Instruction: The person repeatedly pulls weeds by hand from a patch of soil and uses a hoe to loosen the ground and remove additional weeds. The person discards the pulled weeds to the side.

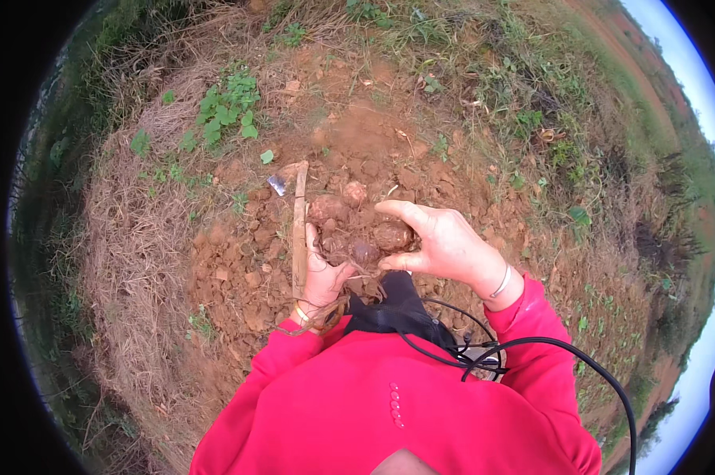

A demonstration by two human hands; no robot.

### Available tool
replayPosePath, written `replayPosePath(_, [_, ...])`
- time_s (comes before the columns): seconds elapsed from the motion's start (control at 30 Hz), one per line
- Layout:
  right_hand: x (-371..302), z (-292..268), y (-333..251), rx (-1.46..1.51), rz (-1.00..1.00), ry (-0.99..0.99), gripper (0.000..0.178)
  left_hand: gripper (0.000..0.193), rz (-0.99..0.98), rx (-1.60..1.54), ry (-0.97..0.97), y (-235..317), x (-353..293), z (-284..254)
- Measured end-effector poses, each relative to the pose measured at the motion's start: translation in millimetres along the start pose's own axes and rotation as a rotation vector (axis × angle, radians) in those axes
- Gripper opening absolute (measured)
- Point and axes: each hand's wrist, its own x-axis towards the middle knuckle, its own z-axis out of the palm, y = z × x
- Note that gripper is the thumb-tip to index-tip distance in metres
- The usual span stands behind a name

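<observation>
A clump of roundish, soil-caked tubers (364,252), reddish brown and resembling sweet potatoes, is held up in front of me. My left hand (326,279) grips its lower left side, with thin brown stems or roots trailing down over the wrist; some of its fingers are hidden. From the right, my right hand (432,241) curves its thumb and fingers around the rightmost tuber (393,235). A paler, pinkish tuber (355,193) shows at the far side of the clump, and another reddish one (326,209) at the left.
Just left of my left hand lies a wooden handle (299,229), with a small silvery-blue scrap (276,185) beside it. Loose reddish clods (246,273) surround the clump. Dry grass (136,261) and a leafy green plant (229,107) lie to the left. A black cable (563,344) loops by my right arm.
</observation>
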Motion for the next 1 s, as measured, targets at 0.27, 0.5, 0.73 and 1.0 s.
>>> replayPosePath(0.27, [-16.1,9.0,30.7,0.260,0.173,-0.157,0.045,0.084,-0.011,0.313,-0.119,4.6,-9.2,4.6])
replayPosePath(0.5, [-28.4,52.6,87.1,1.230,0.332,0.080,0.045,0.072,0.001,0.308,-0.155,14.3,-4.3,26.0])
replayPosePath(0.73, [-50.9,41.8,97.0,1.705,0.746,0.454,0.042,0.055,-0.223,0.011,0.284,-5.2,-6.1,29.8])
replayPosePath(1.0, [-101.2,2.3,182.2,1.179,0.804,1.104,0.036,0.060,-0.309,-0.163,0.295,-24.2,19.4,13.8])
